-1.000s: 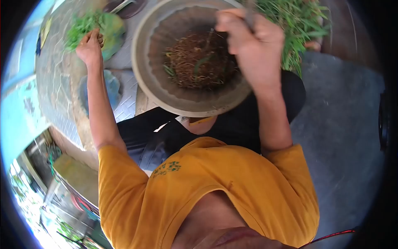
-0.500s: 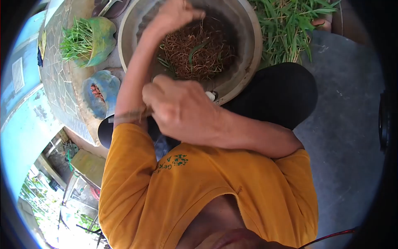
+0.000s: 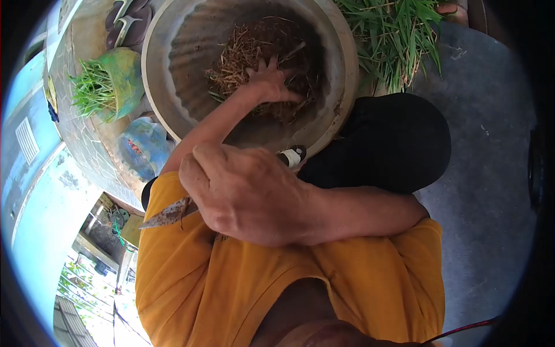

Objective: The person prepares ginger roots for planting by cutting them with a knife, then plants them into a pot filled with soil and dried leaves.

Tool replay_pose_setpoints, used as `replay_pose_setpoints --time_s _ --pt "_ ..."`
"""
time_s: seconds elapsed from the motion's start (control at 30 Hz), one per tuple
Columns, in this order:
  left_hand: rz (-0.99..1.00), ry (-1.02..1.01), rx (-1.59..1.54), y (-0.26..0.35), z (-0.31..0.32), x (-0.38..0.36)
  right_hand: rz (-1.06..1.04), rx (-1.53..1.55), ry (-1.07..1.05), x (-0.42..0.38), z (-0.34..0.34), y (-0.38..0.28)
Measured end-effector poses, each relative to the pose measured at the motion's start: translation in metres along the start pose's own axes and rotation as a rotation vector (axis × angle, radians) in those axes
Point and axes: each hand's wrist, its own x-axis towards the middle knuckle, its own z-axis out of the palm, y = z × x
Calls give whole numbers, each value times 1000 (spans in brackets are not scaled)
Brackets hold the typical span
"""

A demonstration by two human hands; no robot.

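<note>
My left hand [image 3: 269, 84] reaches into a large round pot [image 3: 155, 63], its fingers spread on a heap of dry, tangled roots and dark soil [image 3: 237, 55]. Closer to my chest, my right hand [image 3: 243, 194] is closed in a fist around a knife, and its handle is mostly hidden. The soil-stained blade [image 3: 166, 215] sticks out to the left, pointed at my left sleeve. A black and white piece [image 3: 293, 156] shows past the fist beside the pot rim; it may be the handle's end.
Long green leafy stems [image 3: 390, 40] lie right of the pot. To its left stand a painted pot of grass [image 3: 124, 81] and a blue painted container [image 3: 144, 147]. Dark sandals [image 3: 136, 26] rest at the upper left. My bent knee [image 3: 399, 139] is against the pot's lower right.
My left hand has moved down onto the roots and spread its fingers. My right hand has shifted slightly down and left with the knife. More straw-coloured root matter shows on the heap's left.
</note>
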Motion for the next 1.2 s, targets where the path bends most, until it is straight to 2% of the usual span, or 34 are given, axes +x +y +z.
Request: replay_pose_setpoints --time_s 0.1,0.2,0.3,0.4,0.5,0.57,0.63,0.7,0.77,0.87,0.9,0.93,1.0,1.03,1.1,1.13,1.2 --pt "-175 256 122 8 16 -14 5 -30 -24 1 -4 0" --pt "-360 333 235 -5 32 -16 2 -70 27 0 -3 4" --pt "-402 340 142 -32 51 5 -108 -204 64 1 -9 2" --pt "-183 393 -41 -60 55 21 -92 -211 25 -2 -4 -1" --pt "-102 604 -72 -86 51 12 -71 -259 0 -6 5 -3" --pt "-175 682 -160 -71 18 -29 11 -150 35 -9 11 -7" --pt "-140 931 -241 -96 7 -48 41 -83 42 -12 19 -6" --pt "-192 895 -489 -104 -23 -84 12 -61 21 -13 25 -4" --pt "48 1035 -637 -92 -45 -117 -34 -108 25 -13 25 -5" --pt "-31 1066 -863 -107 -54 -148 -99 -212 58 -12 18 -6" --pt "-3 1051 -901 -109 -54 -158 -127 -256 67 -11 16 -4" --pt "25 1042 -940 -110 -53 -169 -158 -160 200 -7 16 4" --pt "84 1003 -1126 -118 -41 -188 -109 -160 311 2 -3 14" --pt "120 968 -1269 -125 -35 -192 -2 -211 320 6 -14 22" --pt "212 889 -1535 -143 -24 -195 -174 -784 206 8 -30 39" --pt "275 989 -1663 -141 -19 -194 85 -514 142 14 -41 22" --pt "237 1026 -1768 -116 -18 -210 632 22 216 26 -63 -11"
